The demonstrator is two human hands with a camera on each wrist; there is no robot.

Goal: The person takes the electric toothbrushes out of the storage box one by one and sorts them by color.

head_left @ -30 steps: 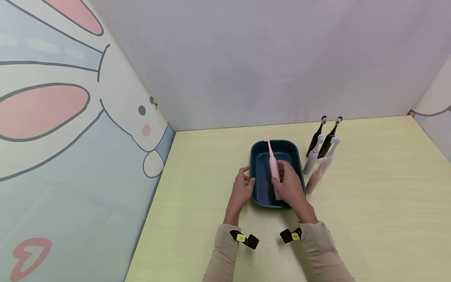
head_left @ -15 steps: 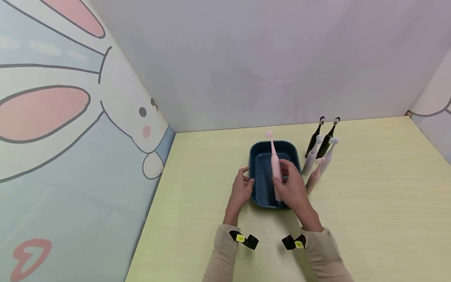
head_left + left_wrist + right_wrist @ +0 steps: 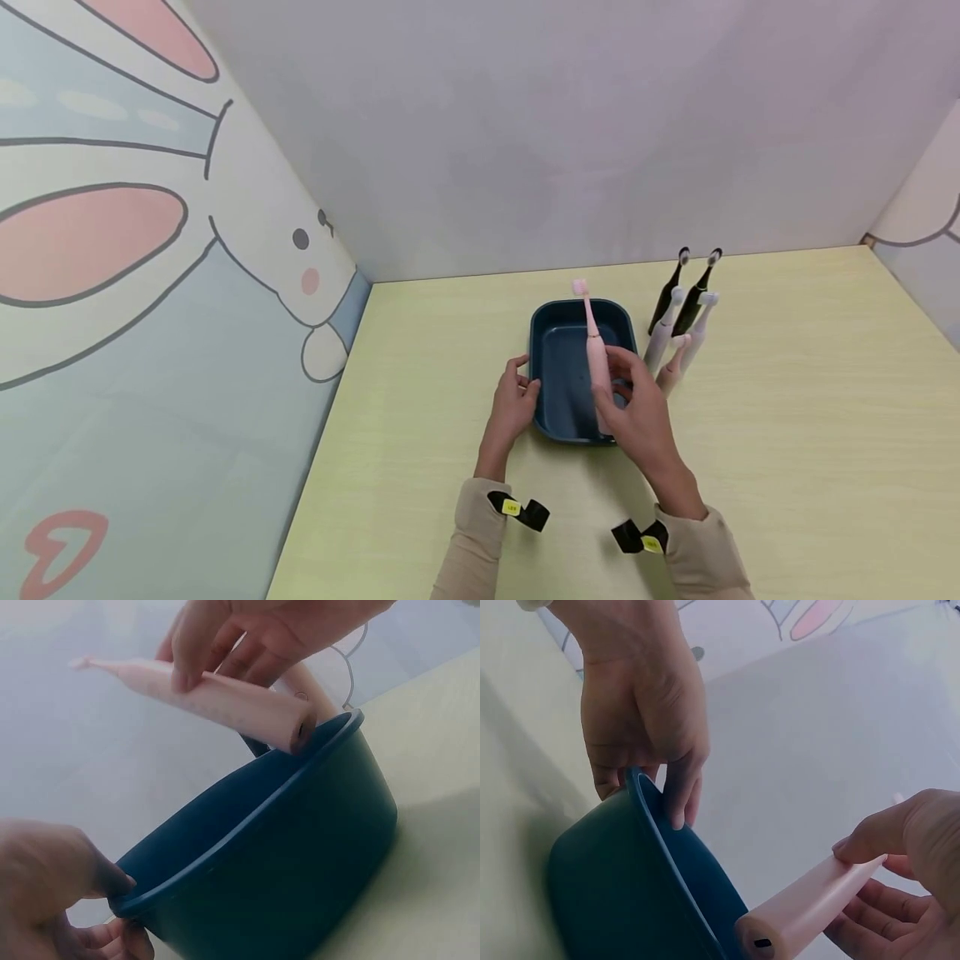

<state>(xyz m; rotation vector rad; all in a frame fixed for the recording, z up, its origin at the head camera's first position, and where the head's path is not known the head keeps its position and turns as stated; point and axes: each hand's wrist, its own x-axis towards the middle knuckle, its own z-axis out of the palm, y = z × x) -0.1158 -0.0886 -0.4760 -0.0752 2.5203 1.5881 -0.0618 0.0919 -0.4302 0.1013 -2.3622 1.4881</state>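
Note:
A dark blue tub (image 3: 562, 392) (image 3: 300, 877) (image 3: 607, 900) sits on the pale yellow table (image 3: 787, 433). My left hand (image 3: 513, 400) (image 3: 641, 727) grips the tub's left rim, fingers curled over the edge. My right hand (image 3: 637, 408) (image 3: 247, 637) holds a pink electric toothbrush (image 3: 596, 354) (image 3: 217, 701) (image 3: 810, 907) by its handle, lifted above the tub's right side, with the brush head pointing toward the far wall. The tub's inside looks empty where it shows.
Several more electric toothbrushes, black (image 3: 675, 287), white and pink (image 3: 670, 371), stand in a cluster right of the tub. Walls close the table at the back and left, the left one with a cartoon rabbit (image 3: 300, 250).
My right hand has lifted the pink toothbrush out of the tub and shifted it a little to the right. The left hand stays on the rim.

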